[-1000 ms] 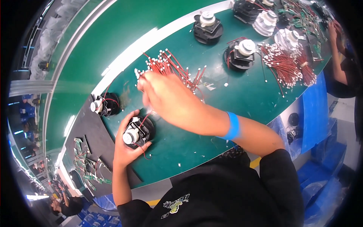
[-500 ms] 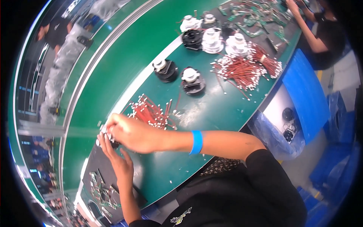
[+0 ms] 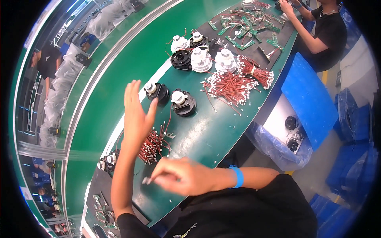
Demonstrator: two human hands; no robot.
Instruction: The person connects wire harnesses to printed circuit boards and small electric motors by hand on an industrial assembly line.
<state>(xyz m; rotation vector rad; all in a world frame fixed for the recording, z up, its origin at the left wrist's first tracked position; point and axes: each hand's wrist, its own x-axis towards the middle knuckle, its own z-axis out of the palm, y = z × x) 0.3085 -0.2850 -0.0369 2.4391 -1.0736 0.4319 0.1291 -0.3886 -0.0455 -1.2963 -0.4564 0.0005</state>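
Observation:
My left hand point(image 3: 137, 113) reaches across the bench with fingers stretched out and nothing in it. Its thumb is close to a black round motor-like unit with a white cap point(image 3: 157, 94); contact is unclear. A second such unit point(image 3: 183, 104) stands just right of it. Over the near part of the bench, my right hand point(image 3: 184, 176), slightly blurred and wearing a blue wristband, pinches a small whitish piece point(image 3: 147, 180). Between my hands lies a bundle of red wires with white connectors point(image 3: 150, 147), partly behind my left forearm. Black-and-white units point(image 3: 107, 162) sit left of that forearm.
Farther right stand several white and black units point(image 3: 201, 60) beside a larger red wire pile point(image 3: 230, 85). Green circuit boards point(image 3: 248, 29) cover a dark mat at the back; more boards point(image 3: 104, 212) lie at near left. A co-worker point(image 3: 323, 33) works at the far right, near a blue-lidded box point(image 3: 311, 99).
My left hand has left the units at the left and moved far toward the black unit, opening out. My right hand has drawn back to the right and nearer. The view has shifted.

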